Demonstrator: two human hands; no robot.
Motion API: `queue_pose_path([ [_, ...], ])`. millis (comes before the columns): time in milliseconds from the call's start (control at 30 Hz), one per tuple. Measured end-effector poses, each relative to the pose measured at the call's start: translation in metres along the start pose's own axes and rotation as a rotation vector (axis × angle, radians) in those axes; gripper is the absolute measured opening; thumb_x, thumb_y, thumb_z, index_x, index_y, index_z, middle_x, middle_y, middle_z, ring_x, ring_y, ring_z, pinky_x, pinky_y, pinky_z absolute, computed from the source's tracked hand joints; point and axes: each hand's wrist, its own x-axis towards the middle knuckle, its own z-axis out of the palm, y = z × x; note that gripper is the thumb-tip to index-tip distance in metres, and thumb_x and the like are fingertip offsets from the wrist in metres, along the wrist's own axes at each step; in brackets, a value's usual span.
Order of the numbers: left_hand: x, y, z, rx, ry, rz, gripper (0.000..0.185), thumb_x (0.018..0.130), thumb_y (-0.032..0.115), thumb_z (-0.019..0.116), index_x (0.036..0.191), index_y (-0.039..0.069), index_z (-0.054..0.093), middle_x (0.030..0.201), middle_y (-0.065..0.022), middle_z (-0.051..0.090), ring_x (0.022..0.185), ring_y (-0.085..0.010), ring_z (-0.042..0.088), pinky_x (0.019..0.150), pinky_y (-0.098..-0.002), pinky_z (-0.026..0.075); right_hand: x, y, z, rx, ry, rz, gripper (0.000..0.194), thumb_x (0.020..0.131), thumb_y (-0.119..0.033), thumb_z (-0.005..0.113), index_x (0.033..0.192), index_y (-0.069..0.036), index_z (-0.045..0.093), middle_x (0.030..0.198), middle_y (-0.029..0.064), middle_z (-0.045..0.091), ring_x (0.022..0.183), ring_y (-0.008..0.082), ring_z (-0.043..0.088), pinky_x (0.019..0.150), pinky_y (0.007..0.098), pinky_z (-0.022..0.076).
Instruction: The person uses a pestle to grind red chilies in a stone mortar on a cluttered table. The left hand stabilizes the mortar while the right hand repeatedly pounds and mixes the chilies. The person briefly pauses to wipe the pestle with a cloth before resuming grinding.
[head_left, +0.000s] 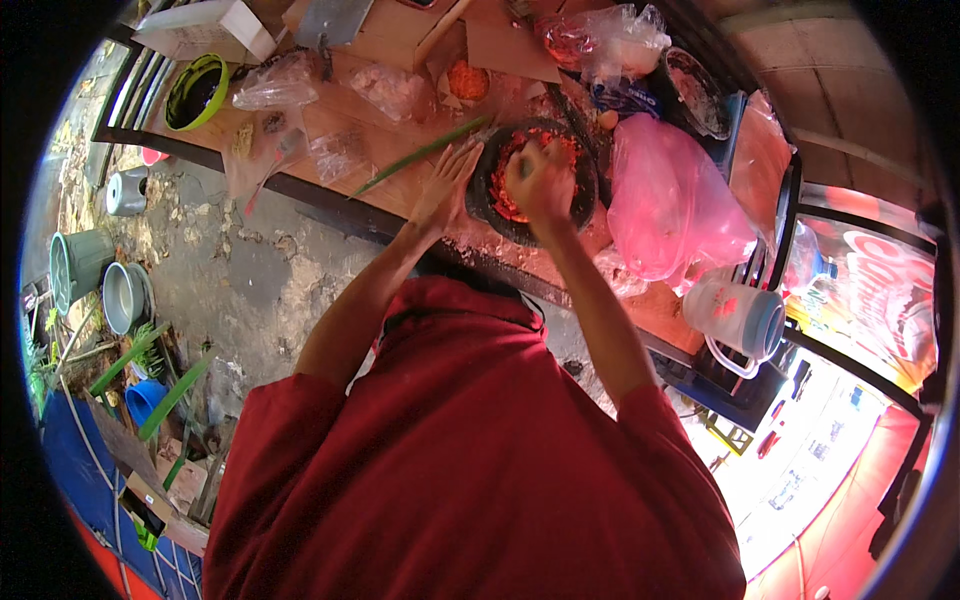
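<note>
A dark stone mortar (534, 234) stands near the front edge of the wooden table (397, 196). Crushed red chili (504, 196) lies in its bowl. My right hand (541, 180) is closed over a pestle (525, 168), mostly hidden by the fingers, inside the bowl. At the mortar's left rim, my left hand (452, 180) is laid flat, fingers extended, holding nothing. A long green leaf (420, 156) lies just left of that hand. A full pink plastic bag (667, 202) sits right of the mortar.
A green bowl with dark contents (223, 90) stands at the table's far left. Clear plastic bags (277, 82) and an orange-red heap (469, 81) lie behind. A dark bowl (694, 94) is at the back right; a white jug (731, 319) stands at the right edge.
</note>
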Motion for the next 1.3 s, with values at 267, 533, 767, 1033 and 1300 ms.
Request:
queue_pose_path([
  [267,-0.002,-0.002,0.002,0.007,-0.016,-0.028,0.137,0.059,0.064,0.084,0.157,-0.007,0.021,0.158,-0.0254,0.036,0.151,-0.0363,0.031,0.127,-0.0511,0.018,0.002,0.015,-0.02,-0.122,0.024,-0.079,0.016,0.086,-0.018,0.072,0.079,-0.007,0.062,0.084,0.0176,0.055,0.079,0.04,0.061,0.07,0.0509,0.0513],
  [533,-0.001,0.003,-0.001,0.004,-0.004,-0.023,0.14,0.057,0.064,0.086,0.157,-0.008,0.021,0.156,-0.0268,0.037,0.15,-0.0378,0.031,0.127,-0.0508,0.018,-0.042,0.007,-0.065,0.193,-0.019,0.044,0.016,0.085,-0.018,0.077,0.082,-0.006,0.067,0.08,0.0145,0.06,0.073,0.0363,0.062,0.067,0.0456,0.05],
  [767,0.0,-0.003,0.002,-0.014,-0.057,-0.07,0.142,0.055,0.064,0.088,0.157,-0.008,0.02,0.157,-0.0267,0.037,0.15,-0.0378,0.031,0.127,-0.0511,0.019,-0.08,-0.019,-0.045,0.086,-0.024,-0.043,0.011,0.084,-0.01,0.071,0.082,-0.005,0.062,0.089,0.0162,0.052,0.086,0.0367,0.058,0.069,0.0494,0.0496],
  [1033,-0.002,-0.003,0.004,-0.037,-0.026,-0.007,0.143,0.06,0.073,0.083,0.158,-0.008,0.018,0.158,-0.028,0.034,0.149,-0.0427,0.032,0.125,-0.055,0.018,-0.02,0.04,-0.031,0.132,-0.017,0.215,0.019,0.082,-0.021,0.076,0.081,-0.005,0.066,0.083,0.0156,0.06,0.075,0.0357,0.062,0.066,0.0459,0.0509],
  [1300,-0.001,-0.003,0.006,-0.018,-0.029,-0.017,0.143,0.059,0.071,0.085,0.158,-0.008,0.017,0.16,-0.027,0.032,0.15,-0.0423,0.031,0.125,-0.0559,0.019,-0.052,0.011,-0.046,0.169,0.078,0.114,0.017,0.082,-0.017,0.075,0.078,-0.006,0.064,0.083,0.0166,0.058,0.079,0.0372,0.062,0.069,0.0468,0.0512],
])
